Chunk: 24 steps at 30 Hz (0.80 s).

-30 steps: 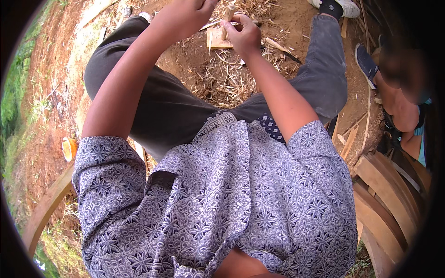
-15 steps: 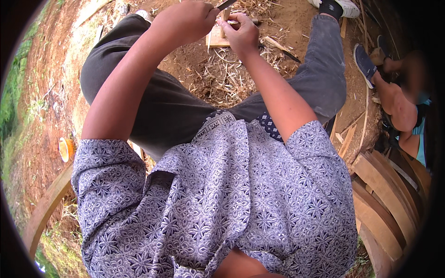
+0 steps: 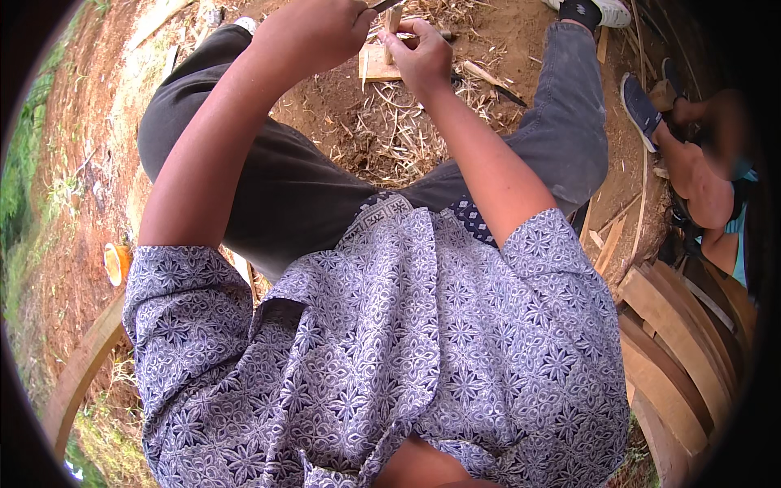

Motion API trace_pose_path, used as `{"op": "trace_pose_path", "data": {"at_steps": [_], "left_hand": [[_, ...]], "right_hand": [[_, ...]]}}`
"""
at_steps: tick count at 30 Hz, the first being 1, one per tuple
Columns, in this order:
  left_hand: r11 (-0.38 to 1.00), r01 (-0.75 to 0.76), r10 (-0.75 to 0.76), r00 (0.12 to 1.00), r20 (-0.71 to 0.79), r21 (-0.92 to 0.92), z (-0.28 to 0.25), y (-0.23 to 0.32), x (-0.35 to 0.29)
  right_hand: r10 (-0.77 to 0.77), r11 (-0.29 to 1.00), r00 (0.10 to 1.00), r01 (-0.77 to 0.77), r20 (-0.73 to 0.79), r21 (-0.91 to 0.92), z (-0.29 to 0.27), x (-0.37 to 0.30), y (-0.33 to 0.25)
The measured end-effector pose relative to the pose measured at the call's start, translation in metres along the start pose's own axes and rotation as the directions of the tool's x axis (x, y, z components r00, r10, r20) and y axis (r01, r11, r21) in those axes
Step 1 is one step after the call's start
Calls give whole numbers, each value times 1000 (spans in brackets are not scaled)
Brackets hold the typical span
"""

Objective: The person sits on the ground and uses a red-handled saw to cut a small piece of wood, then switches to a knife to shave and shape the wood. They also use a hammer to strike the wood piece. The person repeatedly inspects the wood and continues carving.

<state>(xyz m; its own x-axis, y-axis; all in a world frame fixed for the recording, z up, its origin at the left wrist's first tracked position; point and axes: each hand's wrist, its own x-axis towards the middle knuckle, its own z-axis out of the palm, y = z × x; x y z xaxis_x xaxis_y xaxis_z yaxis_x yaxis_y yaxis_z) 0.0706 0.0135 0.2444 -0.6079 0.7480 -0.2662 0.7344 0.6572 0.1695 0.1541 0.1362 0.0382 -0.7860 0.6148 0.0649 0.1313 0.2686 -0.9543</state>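
Observation:
My left hand (image 3: 313,32) is closed around a tool handle near the top edge; a dark blade tip (image 3: 384,5) sticks out of the fist toward the right. My right hand (image 3: 419,53) pinches a thin upright wooden stick (image 3: 394,20) just beside that blade. Below both hands lies a small flat wooden block (image 3: 376,65) on the dirt, amid pale wood shavings (image 3: 390,134). I sit with my knees spread, in dark trousers and a blue patterned shirt.
Curved wooden slats (image 3: 683,342) are stacked at the right. Another person's legs (image 3: 691,171) and a dark shoe (image 3: 643,102) sit at the far right. An orange cup (image 3: 114,262) stands on the dirt at left, beside a bent wooden strip (image 3: 77,374).
Both hands have shifted slightly upward and toward each other above the block; the blade and the stick stay in my hands.

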Motion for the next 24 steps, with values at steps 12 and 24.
{"op": "trace_pose_path", "data": {"at_steps": [12, 24], "left_hand": [[998, -22, 18, 997, 70, 60, -5, 2, 1], [980, -72, 53, 993, 104, 187, -5, 8, 3]], "right_hand": [[-16, 1000, 1000, 16, -4, -8, 0, 0, 1], [137, 804, 989, -75, 61, -590, -59, -50, 92]]}}
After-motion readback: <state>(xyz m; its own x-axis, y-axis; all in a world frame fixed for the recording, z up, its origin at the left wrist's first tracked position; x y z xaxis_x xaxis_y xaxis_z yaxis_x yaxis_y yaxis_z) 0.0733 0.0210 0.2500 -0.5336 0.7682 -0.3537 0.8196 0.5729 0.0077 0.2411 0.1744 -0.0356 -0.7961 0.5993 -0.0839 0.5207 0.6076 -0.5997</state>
